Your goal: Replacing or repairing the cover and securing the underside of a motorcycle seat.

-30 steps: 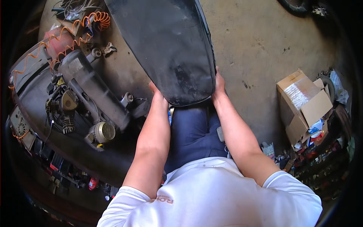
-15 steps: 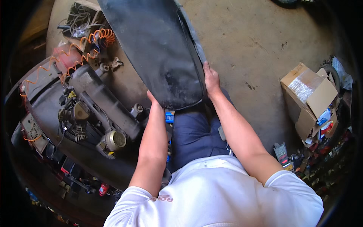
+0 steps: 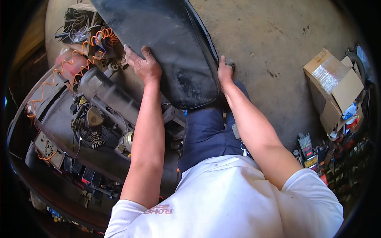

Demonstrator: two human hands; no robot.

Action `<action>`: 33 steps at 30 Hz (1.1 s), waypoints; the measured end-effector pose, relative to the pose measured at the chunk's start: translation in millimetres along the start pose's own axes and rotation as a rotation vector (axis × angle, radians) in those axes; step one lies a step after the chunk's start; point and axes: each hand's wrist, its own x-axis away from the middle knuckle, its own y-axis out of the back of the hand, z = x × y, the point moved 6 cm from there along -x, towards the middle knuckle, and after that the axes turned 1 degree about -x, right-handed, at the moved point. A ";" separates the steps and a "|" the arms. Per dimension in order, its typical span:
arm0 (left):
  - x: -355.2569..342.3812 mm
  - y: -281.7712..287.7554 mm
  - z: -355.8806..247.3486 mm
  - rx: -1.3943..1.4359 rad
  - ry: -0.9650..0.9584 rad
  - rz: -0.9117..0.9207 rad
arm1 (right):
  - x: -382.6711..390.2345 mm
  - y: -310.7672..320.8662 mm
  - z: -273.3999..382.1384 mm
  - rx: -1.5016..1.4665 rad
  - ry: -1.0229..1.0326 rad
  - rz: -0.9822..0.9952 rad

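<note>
A long black motorcycle seat (image 3: 170,51) with scuffed upholstery stretches away from my lap toward the top edge, where its far end is cut off. Its near rounded end lies above my thighs. My right hand (image 3: 225,74) grips the right edge near that end, fingers partly hidden; a small dark grey patch shows by the fingertips, too unclear to name. At the left edge my left hand (image 3: 147,68) has its thumb and fingers spread apart. Whether its palm touches the seat is hard to see.
To the left stand an air compressor (image 3: 107,89) and an orange coiled hose (image 3: 81,51). A wooden crate of cables (image 3: 77,23) is farther off. On the right are an opened cardboard box (image 3: 331,85) and cluttered tools and parts. Concrete floor (image 3: 266,35) lies beyond the seat.
My left hand has come off the seat's near left corner and moved farther up along the left edge, its fingers opening. The right hand keeps its grip; the seat has shifted slightly.
</note>
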 end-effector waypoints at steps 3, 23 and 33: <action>4.1 -9.0 -7.5 0.011 -0.006 -0.004 | -22.4 6.6 -7.1 0.144 0.037 -0.062; -66.2 -31.6 66.5 1.161 0.706 0.433 | 4.2 -67.0 267.7 0.266 0.806 0.061; -88.2 -74.4 111.0 1.222 0.851 0.270 | -43.4 -97.2 241.8 0.519 0.556 -0.061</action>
